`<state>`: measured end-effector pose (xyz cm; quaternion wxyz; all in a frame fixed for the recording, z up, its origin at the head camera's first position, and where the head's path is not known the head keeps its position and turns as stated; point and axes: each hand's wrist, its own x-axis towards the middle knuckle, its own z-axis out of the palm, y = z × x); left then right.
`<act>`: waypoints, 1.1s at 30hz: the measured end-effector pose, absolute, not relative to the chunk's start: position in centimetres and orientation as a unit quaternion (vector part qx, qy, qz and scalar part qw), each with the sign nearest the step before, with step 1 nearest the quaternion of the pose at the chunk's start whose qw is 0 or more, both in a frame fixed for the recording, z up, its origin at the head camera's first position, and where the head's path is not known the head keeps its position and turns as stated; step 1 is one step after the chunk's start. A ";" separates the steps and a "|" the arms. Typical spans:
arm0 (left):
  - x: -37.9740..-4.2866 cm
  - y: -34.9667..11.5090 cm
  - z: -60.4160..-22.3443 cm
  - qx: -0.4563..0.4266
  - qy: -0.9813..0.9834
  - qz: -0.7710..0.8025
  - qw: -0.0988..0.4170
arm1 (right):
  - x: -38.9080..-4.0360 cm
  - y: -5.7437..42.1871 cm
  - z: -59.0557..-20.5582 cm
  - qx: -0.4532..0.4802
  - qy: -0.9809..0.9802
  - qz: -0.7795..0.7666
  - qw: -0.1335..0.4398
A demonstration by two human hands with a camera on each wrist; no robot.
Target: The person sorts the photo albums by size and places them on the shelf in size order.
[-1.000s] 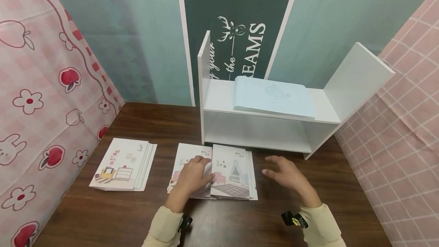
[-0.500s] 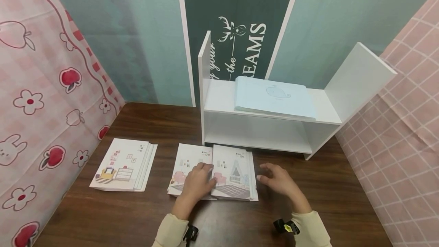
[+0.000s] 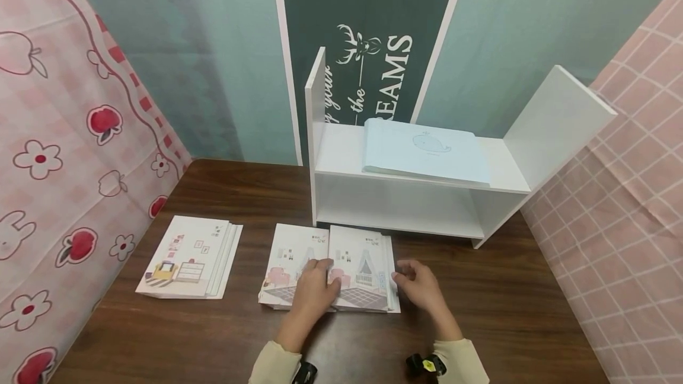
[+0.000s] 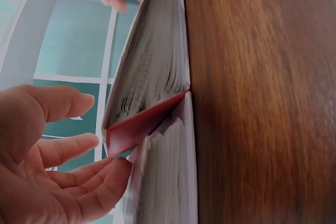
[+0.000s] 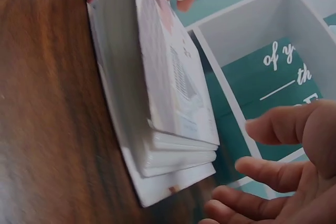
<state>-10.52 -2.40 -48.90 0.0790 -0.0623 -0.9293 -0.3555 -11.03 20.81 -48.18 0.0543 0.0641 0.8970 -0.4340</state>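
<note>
Two photo albums with white covers and printed room scenes lie side by side on the table. My left hand (image 3: 310, 294) is over the left album (image 3: 292, 240), its fingertips at the seam where this one meets the right album (image 3: 360, 248). In the left wrist view, the left hand's fingers are relaxed close to the album edges, and a red spine (image 4: 142, 124) slants between the two page blocks. My right hand (image 3: 423, 290) is just beside the right album's outer edge, fingers apart and loosely bent. The right wrist view shows that album's pages (image 5: 181, 156) fanned under the raised cover.
Another photo album (image 3: 187, 250) with a yellow armchair on its cover lies at the left of the brown wooden table (image 3: 213, 342). Behind the pair stands a white two-level shelf (image 3: 395, 201) with tall sides. A pale blue whale-printed book (image 3: 427, 150) lies on its upper board.
My right hand has moved left, up to the right album's outer edge. My left hand has shifted slightly right and down toward the seam. The albums have stayed in place.
</note>
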 end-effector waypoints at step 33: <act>-10.3 -2.0 -49.1 -0.018 -0.898 -0.440 -0.004 | -9.8 19.3 -50.3 0.164 0.738 -0.652 0.053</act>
